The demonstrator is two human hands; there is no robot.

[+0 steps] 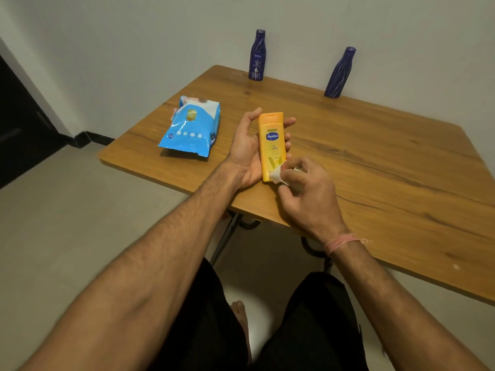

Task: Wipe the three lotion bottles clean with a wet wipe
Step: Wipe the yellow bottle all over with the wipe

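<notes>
Cradled in the left hand (247,153), fingers curled behind it, the yellow Vaseline lotion bottle (272,145) lies label up while the right hand (308,194) pinches a white wet wipe (277,175) against its lower end. Left of that hand lies the blue wipes pack (191,127), contents hidden; beyond stand two dark blue Nivea bottles (257,55), capped.

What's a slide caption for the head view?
Left hand holds yellow lotion bottle; right hand wipes it with wet wipe.
</notes>
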